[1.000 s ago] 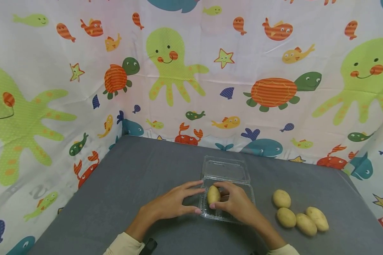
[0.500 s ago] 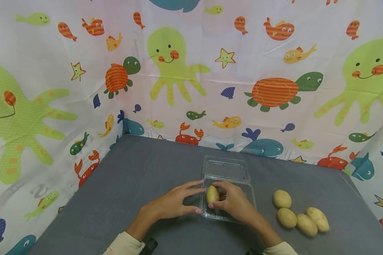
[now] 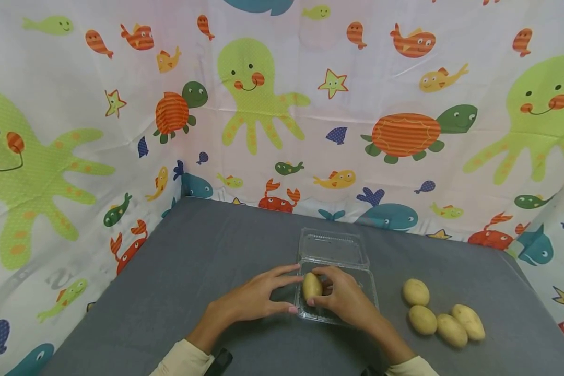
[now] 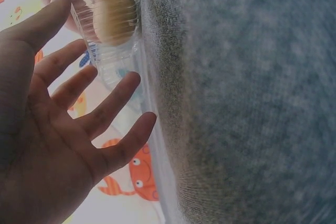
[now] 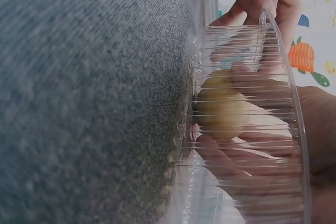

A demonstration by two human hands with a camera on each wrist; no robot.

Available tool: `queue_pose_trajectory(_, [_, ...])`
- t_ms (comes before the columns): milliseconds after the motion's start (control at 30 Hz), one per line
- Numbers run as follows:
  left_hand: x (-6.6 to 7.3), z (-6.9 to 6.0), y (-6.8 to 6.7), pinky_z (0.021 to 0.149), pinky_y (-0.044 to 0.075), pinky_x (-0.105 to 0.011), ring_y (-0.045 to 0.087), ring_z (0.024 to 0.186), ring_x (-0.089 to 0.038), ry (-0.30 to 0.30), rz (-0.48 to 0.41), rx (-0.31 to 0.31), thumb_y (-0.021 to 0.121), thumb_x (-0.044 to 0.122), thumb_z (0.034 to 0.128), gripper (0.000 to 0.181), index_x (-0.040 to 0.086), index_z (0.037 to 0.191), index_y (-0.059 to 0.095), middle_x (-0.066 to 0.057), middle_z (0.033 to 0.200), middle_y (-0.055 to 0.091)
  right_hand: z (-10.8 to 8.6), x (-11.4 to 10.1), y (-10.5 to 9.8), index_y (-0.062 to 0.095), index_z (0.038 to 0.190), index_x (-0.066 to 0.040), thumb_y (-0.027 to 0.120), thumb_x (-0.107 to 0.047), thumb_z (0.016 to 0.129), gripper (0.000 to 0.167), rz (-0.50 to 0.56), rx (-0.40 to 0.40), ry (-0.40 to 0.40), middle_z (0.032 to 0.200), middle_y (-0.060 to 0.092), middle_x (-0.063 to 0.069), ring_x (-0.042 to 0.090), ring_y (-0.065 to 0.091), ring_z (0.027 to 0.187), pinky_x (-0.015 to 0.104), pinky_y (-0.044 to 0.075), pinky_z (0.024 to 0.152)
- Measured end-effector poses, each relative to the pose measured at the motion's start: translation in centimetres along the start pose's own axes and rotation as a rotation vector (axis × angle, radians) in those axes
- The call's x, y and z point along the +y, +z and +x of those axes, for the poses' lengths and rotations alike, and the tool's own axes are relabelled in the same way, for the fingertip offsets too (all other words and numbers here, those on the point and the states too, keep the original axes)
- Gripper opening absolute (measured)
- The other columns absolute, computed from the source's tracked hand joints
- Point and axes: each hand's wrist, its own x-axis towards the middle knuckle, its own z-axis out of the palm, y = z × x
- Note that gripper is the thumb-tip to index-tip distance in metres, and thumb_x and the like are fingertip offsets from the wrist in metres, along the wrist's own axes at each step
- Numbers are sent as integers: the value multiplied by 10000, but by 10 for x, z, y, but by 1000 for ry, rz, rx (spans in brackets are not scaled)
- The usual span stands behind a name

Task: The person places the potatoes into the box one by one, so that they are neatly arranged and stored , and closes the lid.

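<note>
A clear plastic container (image 3: 367,292) lies on the grey table with its lid (image 3: 332,247) laid back behind it. Inside its left part, the right hand (image 3: 350,300) holds a potato (image 3: 312,286) between thumb and fingers. The left hand (image 3: 251,297) has its fingers spread, with fingertips at the container's left edge. In the left wrist view, the left hand (image 4: 68,114) shows an empty palm, its thumb at the container's rim. Through the ribbed wall in the right wrist view, the potato (image 5: 223,106) is seen among the right hand's fingers.
Several potatoes (image 3: 422,320) rest in a cluster to the right of the container. A white curtain (image 3: 310,94) printed with sea animals stands behind the grey table (image 3: 225,235) and along its left and right sides.
The right hand and the potato have shifted slightly left inside the container. The left hand has stayed nearly in place.
</note>
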Motion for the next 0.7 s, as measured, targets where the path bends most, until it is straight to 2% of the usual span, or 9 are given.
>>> queue_pose_trajectory(500, [-2, 1, 0, 1215, 374, -584, 312, 1585, -186, 5, 11, -2, 720, 554, 976, 710, 329, 1605, 478, 138, 1734, 280, -4, 2, -3, 632, 1400, 1, 936, -223, 821, 691, 1, 27, -12, 1333, 661, 193, 320, 747, 1070, 356, 636, 829])
queue_pose_trajectory(700, [-3, 1, 1, 1214, 371, -591, 307, 1586, -184, -1, 13, -1, 716, 571, 972, 716, 343, 1606, 473, 158, 1730, 275, -7, 4, -6, 619, 1422, -1, 930, -245, 830, 712, 25, 37, -5, 1389, 645, 204, 343, 743, 1097, 393, 636, 855])
